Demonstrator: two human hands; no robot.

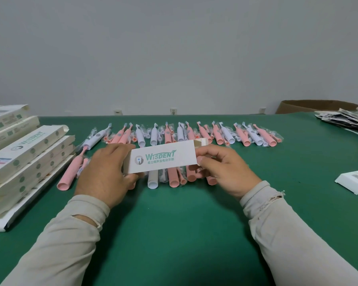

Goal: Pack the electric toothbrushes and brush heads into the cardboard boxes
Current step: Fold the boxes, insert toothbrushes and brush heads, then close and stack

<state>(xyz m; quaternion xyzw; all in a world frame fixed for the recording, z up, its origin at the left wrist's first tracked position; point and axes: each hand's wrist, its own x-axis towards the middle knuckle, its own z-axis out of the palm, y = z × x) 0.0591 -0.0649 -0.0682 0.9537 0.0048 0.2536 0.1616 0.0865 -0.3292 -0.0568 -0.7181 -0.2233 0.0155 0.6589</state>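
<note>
We find both hands raised just above the green table (174,223), holding one long white cardboard box printed with a green "WISDENT" logo (161,158). The left hand (105,174) grips the box's left end, fingers curled beneath it; the right hand (225,168) pinches the right end, where a brown inner flap (201,143) stands open. Beyond the box, a far row of pink and white electric toothbrushes (194,134) lies across the table, with small plastic-wrapped brush heads among them. A nearer group of pink and white toothbrush handles (174,176) lies partly hidden under the box. At the left, a stack of flat white boxes (27,159) rests on the table; at the right edge lies another white box with a barcode (355,180).
</note>
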